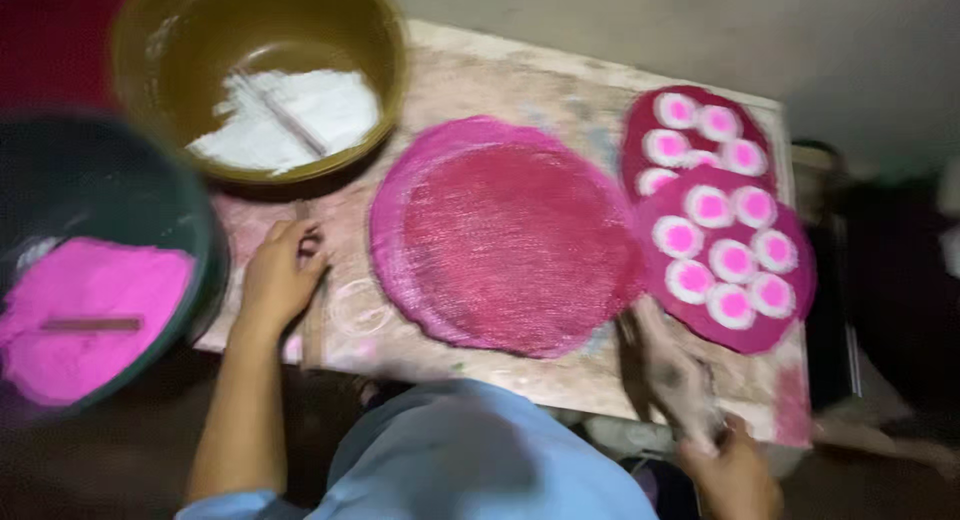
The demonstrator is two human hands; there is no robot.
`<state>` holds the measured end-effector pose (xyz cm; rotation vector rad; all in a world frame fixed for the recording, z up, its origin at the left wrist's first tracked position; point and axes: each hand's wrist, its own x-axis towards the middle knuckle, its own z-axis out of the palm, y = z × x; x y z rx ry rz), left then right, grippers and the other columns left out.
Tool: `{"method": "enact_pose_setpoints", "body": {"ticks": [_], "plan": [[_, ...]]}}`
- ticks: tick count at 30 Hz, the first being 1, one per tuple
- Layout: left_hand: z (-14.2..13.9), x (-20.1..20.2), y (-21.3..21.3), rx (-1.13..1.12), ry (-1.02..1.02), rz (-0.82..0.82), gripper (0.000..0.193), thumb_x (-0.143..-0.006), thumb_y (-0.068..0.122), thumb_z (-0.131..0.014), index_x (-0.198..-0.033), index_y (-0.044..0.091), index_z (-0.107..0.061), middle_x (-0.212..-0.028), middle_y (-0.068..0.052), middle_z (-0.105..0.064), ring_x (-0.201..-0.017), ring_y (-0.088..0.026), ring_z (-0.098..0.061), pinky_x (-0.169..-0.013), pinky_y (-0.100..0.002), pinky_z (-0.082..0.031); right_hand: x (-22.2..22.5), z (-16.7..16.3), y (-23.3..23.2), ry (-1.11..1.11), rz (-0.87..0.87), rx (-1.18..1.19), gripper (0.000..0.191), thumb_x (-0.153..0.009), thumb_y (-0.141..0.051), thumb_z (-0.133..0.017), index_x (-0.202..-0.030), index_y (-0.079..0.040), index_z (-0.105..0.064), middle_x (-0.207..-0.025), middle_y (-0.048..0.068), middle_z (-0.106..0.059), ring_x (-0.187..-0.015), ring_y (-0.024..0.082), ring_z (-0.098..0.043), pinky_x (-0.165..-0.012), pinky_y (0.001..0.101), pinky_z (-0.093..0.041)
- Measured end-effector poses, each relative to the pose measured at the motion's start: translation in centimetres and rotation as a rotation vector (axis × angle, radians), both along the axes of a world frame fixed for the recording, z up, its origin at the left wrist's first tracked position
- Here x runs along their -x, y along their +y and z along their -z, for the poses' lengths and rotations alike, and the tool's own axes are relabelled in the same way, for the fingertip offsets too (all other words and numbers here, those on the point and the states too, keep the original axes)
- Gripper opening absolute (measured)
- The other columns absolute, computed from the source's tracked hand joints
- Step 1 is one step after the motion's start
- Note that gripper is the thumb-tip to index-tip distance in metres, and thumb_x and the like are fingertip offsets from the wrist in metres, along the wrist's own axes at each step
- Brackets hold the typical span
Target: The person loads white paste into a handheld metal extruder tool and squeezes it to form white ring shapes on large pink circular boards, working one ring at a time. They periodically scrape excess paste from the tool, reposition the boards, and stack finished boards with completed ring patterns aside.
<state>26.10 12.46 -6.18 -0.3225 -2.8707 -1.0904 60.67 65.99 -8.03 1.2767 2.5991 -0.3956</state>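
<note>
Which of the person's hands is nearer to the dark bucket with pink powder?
Left. The left hand rests on the table just beside the dark bucket. The right hand is far across, at the table's near right edge.

— Where is the camera sitting?
— It is riding on the person's head, looking steeply down and forward, close over the worn, pink-stained wooden table [520, 80].
— Any second view sharing this?
— No, only this one.

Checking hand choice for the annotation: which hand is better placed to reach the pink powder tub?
Left, likely. The left hand rests on the table edge right beside the dark tub of pink powder. The right hand is at the far side, gripping a blurred tool.
</note>
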Motion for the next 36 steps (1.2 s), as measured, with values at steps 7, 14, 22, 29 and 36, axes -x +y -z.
{"method": "enact_pose_setpoints", "body": {"ticks": [7,14,22,29,36], "plan": [[3.1,-2.2,-4.2,-0.099,-0.149,0.033,0.030,-0.090,0.017,-0.068,-0.119,0.010,-0.072,-0.119,-0.016,-0.068,-0.104,-0.031,-0.068,-0.088,-0.041,-0.057,3.7,-0.9,1.6,1.113,0.164,0.538,0.063,-0.081,-0.024,-0.075,-0.135,-0.005,-0.050,-0.116,0.017,-0.065,-0.107,0.035,-0.062,-0.092,0.0464,-0.051],[8.5,-1.0,2.7,0.631,0.008,0.236,0.022,-0.089,0.014,-0.064,-0.107,0.014,-0.077,-0.115,-0.010,-0.072,-0.115,-0.026,-0.064,-0.107,-0.048,-0.035,8.3,-1.0,-7.4,1.494,0.001,1.192,0.041,-0.096,-0.009,-0.062,-0.132,-0.001,-0.044,-0.120,0.015,-0.057,-0.109,0.029,-0.055,-0.096,0.0411,-0.048],[4.5,2.4,2.1,0.787,-0.172,0.296,0.013,-0.089,0.016,-0.066,-0.097,0.014,-0.077,-0.094,-0.011,-0.075,-0.091,-0.030,-0.072,-0.096,-0.051,-0.045,10.8,-4.2,-12.4,1.400,-0.087,1.114,0.058,-0.097,-0.005,-0.057,-0.152,-0.004,-0.040,-0.119,0.017,-0.055,-0.108,0.026,-0.053,-0.095,0.0403,-0.046],[2.6,2.5,6.2,0.078,-0.229,0.296,0.015,-0.095,0.023,-0.068,-0.094,0.008,-0.069,-0.083,-0.017,-0.072,-0.077,-0.035,-0.073,-0.073,-0.049,-0.057,11.1,-5.7,-12.9,1.459,-0.037,1.186,0.059,-0.096,-0.008,-0.059,-0.150,-0.002,-0.038,-0.117,0.021,-0.054,-0.103,0.026,-0.054,-0.098,0.0425,-0.047],[4.3,7.0,13.0,0.130,0.178,0.176,0.045,-0.072,0.037,-0.085,-0.099,0.005,-0.070,-0.101,-0.021,-0.071,-0.093,-0.041,-0.070,-0.074,-0.051,-0.055,11.7,-6.6,-12.9,1.458,-0.148,0.966,0.072,-0.087,-0.011,-0.064,-0.154,-0.001,-0.038,-0.119,0.015,-0.056,-0.102,0.024,-0.057,-0.087,0.0371,-0.047]]}}
